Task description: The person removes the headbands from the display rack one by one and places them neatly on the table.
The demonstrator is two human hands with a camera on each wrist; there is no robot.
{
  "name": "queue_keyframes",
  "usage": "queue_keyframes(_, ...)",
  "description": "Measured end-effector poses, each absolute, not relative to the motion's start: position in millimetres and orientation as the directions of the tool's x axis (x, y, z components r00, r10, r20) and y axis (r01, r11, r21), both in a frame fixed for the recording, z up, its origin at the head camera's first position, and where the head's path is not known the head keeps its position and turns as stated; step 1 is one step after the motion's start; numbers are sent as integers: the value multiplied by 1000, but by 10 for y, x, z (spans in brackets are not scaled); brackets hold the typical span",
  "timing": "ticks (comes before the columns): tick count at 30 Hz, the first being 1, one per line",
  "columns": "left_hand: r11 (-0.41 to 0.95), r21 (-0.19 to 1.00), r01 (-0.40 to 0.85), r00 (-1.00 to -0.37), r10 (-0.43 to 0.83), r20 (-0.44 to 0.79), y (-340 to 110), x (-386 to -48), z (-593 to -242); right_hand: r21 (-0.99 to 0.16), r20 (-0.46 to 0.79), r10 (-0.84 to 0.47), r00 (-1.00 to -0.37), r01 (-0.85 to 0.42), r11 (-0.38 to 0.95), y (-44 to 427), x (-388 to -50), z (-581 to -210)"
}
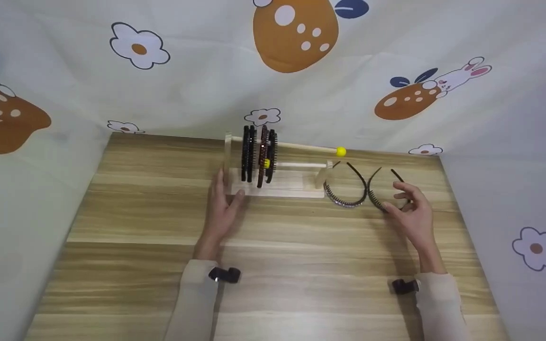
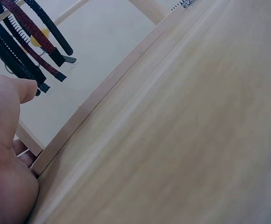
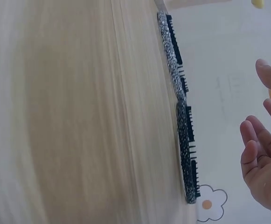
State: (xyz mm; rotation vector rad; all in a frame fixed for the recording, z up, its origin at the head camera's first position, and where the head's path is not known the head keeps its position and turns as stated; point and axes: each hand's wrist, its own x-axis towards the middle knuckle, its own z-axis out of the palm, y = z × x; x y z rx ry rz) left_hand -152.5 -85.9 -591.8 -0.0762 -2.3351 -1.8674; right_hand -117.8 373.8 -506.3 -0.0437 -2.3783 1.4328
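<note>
At the tabletop's (image 1: 301, 270) twelve o'clock, a wooden rack (image 1: 296, 192) hung with dark headbands (image 1: 261, 163) is touched at its eight o'clock corner by the left hand (image 1: 222, 210), thumb and fingers spread. Toward two o'clock, a silvery headband (image 3: 170, 51) and a black headband (image 3: 185, 151) are laid side by side, the latter overhung by the right hand (image 1: 415, 215), its fingers loosely curved and parted.

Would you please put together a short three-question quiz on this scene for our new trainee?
1. Count: how many headbands lie directly on the table?
2. Multiple choice: what is the left hand nearest to?
A) The right sleeve
B) The left end of the wooden rack
C) The headbands on the table
3. True or false: the right hand is gripping a headband.

Key:
1. Two.
2. B.
3. False; its fingers hold nothing.
</note>
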Motion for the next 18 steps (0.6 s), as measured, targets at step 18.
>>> queue_keyframes(18,256,956,143,-985,-58,163,-861,-1533,-5930,-892,325,192,-926,-233,386,3231,-1096,-4892)
